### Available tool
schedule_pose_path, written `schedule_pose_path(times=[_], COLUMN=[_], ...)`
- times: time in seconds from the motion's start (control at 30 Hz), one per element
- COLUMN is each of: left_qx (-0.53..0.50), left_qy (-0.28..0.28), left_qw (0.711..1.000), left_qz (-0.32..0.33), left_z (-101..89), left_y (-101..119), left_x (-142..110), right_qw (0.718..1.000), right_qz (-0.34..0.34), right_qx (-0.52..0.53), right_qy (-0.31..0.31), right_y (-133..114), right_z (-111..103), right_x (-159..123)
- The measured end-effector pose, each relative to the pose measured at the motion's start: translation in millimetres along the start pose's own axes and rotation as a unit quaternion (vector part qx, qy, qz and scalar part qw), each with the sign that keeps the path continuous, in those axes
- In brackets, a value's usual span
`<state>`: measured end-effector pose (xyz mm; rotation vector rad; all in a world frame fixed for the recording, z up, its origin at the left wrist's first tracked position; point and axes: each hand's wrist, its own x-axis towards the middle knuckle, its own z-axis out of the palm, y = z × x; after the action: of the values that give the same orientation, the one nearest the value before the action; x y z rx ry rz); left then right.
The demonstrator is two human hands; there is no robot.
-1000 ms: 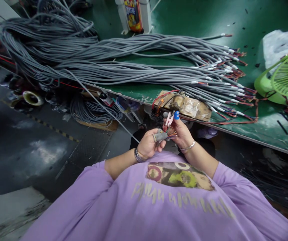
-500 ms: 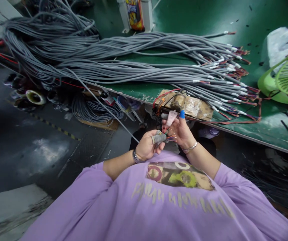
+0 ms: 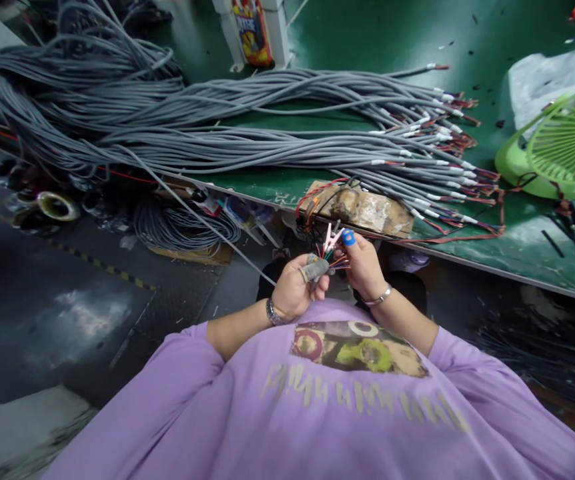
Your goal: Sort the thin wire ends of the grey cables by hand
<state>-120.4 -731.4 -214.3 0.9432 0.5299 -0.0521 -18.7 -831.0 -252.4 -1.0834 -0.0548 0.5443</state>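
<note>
My left hand [image 3: 295, 288] is closed around the end of a grey cable [image 3: 202, 223] that runs up and left to the table edge. Grey tape covers its fingertips. Thin coloured wires [image 3: 328, 255] fan out of the cable end between both hands. My right hand [image 3: 362, 262], with a blue-taped fingertip, pinches a small pink clip [image 3: 331, 238] against those wires. Both hands hover just below the edge of the green table [image 3: 517, 253], in front of my purple shirt.
A big bundle of grey cables [image 3: 247, 133] with stripped coloured ends lies across the table. A taped brown block [image 3: 362, 208] with wires sits at the table edge above my hands. A green fan [image 3: 562, 147] stands at right. More cable coils [image 3: 182, 227] and tape rolls lie underneath on the left.
The view has shifted a little. My right hand has turned the pink clip and now its jaws stand open over the fanned wires; my left hand keeps its hold on the cable end.
</note>
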Motion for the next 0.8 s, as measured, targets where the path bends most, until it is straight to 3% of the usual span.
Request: schedule_pose_path(times=[0.13,0.23,0.47,0.8], left_qx=[-0.005,-0.004,0.002,0.009], left_qy=[0.005,0.006,0.014,0.008], left_qw=[1.000,1.000,1.000,1.000], left_qz=[0.007,0.004,-0.008,-0.001], left_z=[-2.1,-4.3,-5.1,-5.8], left_y=[-2,-4,-7,-6], left_x=[1,1,1,-6], right_qw=[0.992,0.981,0.978,0.966], right_qz=[0.088,0.146,0.150,0.201], right_qx=[0.059,0.107,0.144,0.143], right_qy=[-0.061,-0.067,-0.030,-0.080], right_y=[2,0,-2,-9], right_z=[5,9,13,9], right_x=[5,7,8,3])
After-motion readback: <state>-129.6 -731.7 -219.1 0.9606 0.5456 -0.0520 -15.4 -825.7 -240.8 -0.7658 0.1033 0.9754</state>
